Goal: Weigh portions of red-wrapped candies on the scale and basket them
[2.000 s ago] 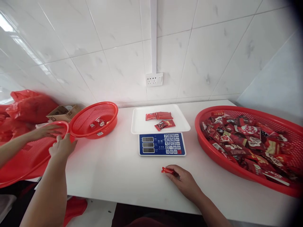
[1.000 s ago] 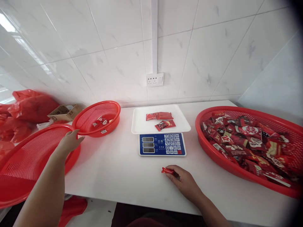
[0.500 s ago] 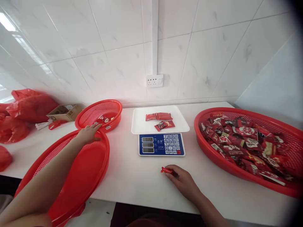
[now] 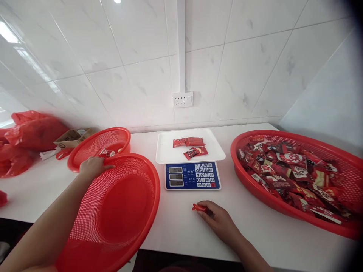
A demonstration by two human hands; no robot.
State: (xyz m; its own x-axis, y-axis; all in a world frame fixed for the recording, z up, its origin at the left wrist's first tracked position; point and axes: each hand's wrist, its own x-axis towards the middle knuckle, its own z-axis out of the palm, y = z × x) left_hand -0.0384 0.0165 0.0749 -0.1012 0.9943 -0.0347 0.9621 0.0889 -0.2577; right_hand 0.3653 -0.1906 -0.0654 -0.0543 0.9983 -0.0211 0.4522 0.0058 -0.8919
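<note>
My left hand [image 4: 94,166] is closed on the far rim of a large red plastic basket [image 4: 156,192], thumb inside and fingers over the edge. This basket is tilted, and only bare red plastic shows inside it. Between the closed fingers of my right hand [image 4: 214,215] is a small red packet [image 4: 199,207], low over the table in front of the scale. On the white pan [image 4: 164,149] of the blue-faced digital scale [image 4: 193,176] lie several red packets [image 4: 195,142].
A big red basket [image 4: 236,162] on the right is heaped with wrapped packets [image 4: 292,170]. Behind my left hand stands a smaller red basket [image 4: 85,146] with a few packets. Farther left are an open cardboard box [image 4: 69,139] and red plastic bags [image 4: 36,130]. A tiled wall backs the white table [image 4: 176,226].
My left hand has shifted left and gripped the large basket's rim. That basket has swung right and tilted, while the smaller one has slid left. My right hand keeps its packet in nearly the same place.
</note>
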